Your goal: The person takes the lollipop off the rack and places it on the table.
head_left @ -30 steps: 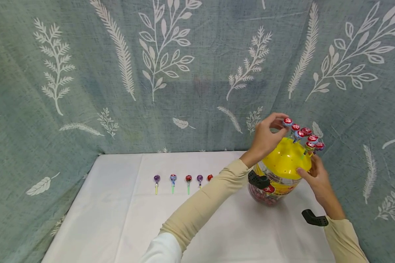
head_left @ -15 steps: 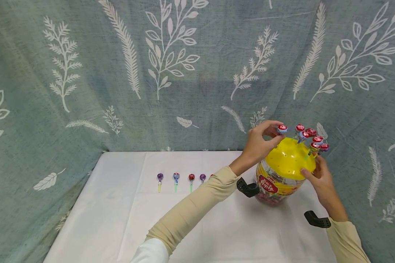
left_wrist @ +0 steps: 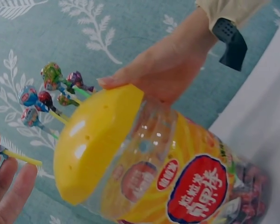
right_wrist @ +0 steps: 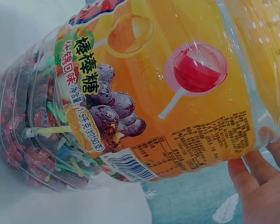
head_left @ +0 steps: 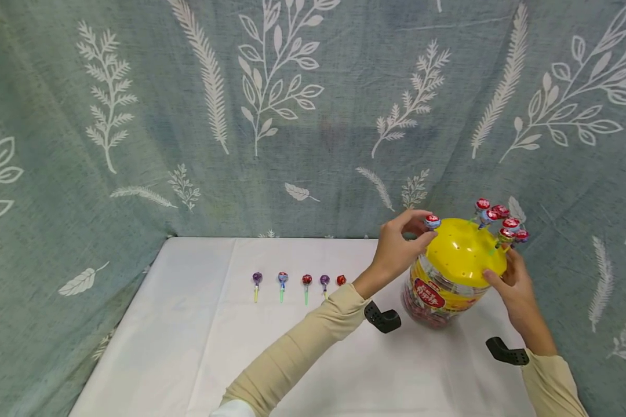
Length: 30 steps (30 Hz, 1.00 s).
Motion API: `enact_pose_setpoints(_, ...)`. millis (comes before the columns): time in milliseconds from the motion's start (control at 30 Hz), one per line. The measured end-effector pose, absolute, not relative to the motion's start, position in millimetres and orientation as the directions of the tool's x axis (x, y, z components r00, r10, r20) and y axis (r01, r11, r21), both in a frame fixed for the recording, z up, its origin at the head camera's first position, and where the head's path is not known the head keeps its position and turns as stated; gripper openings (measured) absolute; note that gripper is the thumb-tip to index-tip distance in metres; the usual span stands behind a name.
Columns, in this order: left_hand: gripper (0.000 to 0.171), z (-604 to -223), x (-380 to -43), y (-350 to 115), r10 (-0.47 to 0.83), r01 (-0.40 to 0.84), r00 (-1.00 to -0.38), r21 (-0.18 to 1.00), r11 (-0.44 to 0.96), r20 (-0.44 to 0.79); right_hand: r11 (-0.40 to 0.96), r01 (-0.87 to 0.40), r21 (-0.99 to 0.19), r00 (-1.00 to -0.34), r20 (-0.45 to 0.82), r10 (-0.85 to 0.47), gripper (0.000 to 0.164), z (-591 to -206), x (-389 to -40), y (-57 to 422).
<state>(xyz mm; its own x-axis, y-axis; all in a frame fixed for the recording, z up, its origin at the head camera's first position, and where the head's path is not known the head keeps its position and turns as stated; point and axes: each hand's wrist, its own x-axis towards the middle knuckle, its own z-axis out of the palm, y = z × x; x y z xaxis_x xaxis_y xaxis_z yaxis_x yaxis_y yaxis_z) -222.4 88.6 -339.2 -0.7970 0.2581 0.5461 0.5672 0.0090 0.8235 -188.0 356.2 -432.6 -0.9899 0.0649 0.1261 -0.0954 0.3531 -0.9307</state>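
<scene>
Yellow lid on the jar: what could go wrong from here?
The lollipop in the left hand has its stick clear of the yellow lid, so the tip might miss a hole. The right hand grips the lid's edge near the standing lollipops; any shift could bump them. If that grip slackens, pressing might tip the jar.

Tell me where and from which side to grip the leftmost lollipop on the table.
I'd pinch the lollipop by its purple head, coming from above: it lies flat on the table, and the round head is wider than the yellow stick, which points to the near side and would stay free.
</scene>
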Motion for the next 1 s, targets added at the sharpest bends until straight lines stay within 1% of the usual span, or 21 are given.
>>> enact_pose_setpoints(100, 0.030, -353.3, -230.1, 89.8, 0.247, 0.560, -0.805, 0.828, 0.013, 0.540, 0.360, -0.085, -0.929, -0.990, 0.119, 0.073, 0.070, -431.5, -186.9, 356.2)
enact_pose_setpoints(233, 0.030, -369.7, -239.7, 91.0, 0.233, 0.542, -0.820, 0.840, 0.020, 0.523, 0.335, -0.081, -0.939, -0.991, 0.111, 0.070, 0.070, -431.0, -186.1, 355.8)
enact_pose_setpoints(367, 0.031, -378.1, -241.1, 88.2, 0.229, 0.512, -0.837, 0.859, 0.006, 0.497, 0.297, -0.099, -0.950, -0.991, 0.122, 0.060, 0.069, -431.8, -186.2, 355.6)
enact_pose_setpoints(467, 0.031, -384.0, -241.2, 84.9, 0.226, 0.485, -0.850, 0.874, -0.014, 0.475, 0.293, -0.114, -0.949, -0.989, 0.136, 0.055, 0.068, -432.3, -186.8, 355.5)
enact_pose_setpoints(700, 0.033, -400.5, -246.3, 78.3, 0.201, 0.454, -0.872, 0.891, -0.008, 0.446, 0.295, -0.126, -0.947, -0.988, 0.146, 0.046, 0.069, -432.5, -185.7, 355.2)
enact_pose_setpoints(1000, 0.028, -388.8, -232.0, 63.1, 0.155, 0.413, -0.899, 0.911, -0.002, 0.409, 0.336, -0.137, -0.932, -0.985, 0.163, 0.050, 0.069, -433.0, -186.1, 354.4)
